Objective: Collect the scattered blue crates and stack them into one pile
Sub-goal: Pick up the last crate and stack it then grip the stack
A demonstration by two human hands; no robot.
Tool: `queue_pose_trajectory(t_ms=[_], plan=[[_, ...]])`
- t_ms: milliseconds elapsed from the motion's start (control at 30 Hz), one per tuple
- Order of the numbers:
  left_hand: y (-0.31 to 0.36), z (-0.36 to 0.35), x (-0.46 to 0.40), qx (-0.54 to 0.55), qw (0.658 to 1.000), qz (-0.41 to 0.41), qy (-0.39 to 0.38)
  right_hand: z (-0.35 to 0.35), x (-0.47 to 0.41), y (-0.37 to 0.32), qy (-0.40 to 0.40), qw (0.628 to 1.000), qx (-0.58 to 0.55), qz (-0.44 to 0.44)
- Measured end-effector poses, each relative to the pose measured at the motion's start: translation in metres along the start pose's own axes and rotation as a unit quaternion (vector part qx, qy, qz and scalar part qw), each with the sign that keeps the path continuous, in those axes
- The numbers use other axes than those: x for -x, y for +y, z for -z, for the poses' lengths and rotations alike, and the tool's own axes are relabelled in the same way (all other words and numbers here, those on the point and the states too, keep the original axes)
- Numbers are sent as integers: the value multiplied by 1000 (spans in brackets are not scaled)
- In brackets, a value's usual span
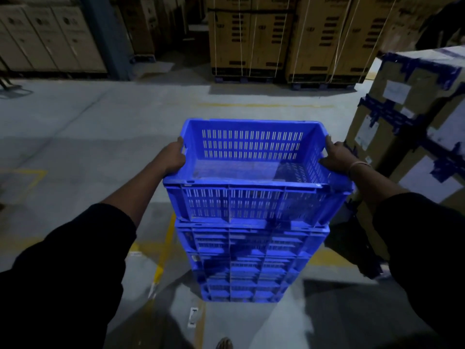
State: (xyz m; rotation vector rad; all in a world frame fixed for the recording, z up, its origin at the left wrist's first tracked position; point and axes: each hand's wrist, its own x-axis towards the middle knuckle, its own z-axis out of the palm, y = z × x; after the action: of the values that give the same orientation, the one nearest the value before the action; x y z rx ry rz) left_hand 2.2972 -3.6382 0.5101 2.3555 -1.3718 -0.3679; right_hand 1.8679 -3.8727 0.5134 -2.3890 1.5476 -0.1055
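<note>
Sleeves (75,260) lower frame; L hand (173,157) & R hand (336,156) grip top crate (251,172) rims mid-frame. Off-square seating could topple stack (249,263).

We recorded a grey concrete floor (83,127) marked with worn yellow painted lines (164,250). Along the far wall we saw tall brown cardboard cartons bound with pale straps (281,39) standing on dark pallets, and to their left a row of paler printed cartons (50,39) beside a dark blue steel upright (105,34). At right stood a large cardboard box sealed with dark blue tape and bearing white labels (412,117).
</note>
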Motion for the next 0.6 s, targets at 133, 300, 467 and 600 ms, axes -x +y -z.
queue_pose_trajectory(t_ms=[133, 300, 467, 600], plan=[[0, -10, 9, -89, 995, -11, -35, -13, 6, 5, 13, 1000, 24, 12], [1, -15, 12, -110, 993, 7, -43, -15, -4, 9, 20, 999, 23, 29], [-7, -20, 10, -122, 991, 11, -47, -12, -9, 8, 11, 999, 29, 31], [-12, -17, 7, -115, 992, 9, -47, -7, -4, 3, -5, 999, 34, 25]])
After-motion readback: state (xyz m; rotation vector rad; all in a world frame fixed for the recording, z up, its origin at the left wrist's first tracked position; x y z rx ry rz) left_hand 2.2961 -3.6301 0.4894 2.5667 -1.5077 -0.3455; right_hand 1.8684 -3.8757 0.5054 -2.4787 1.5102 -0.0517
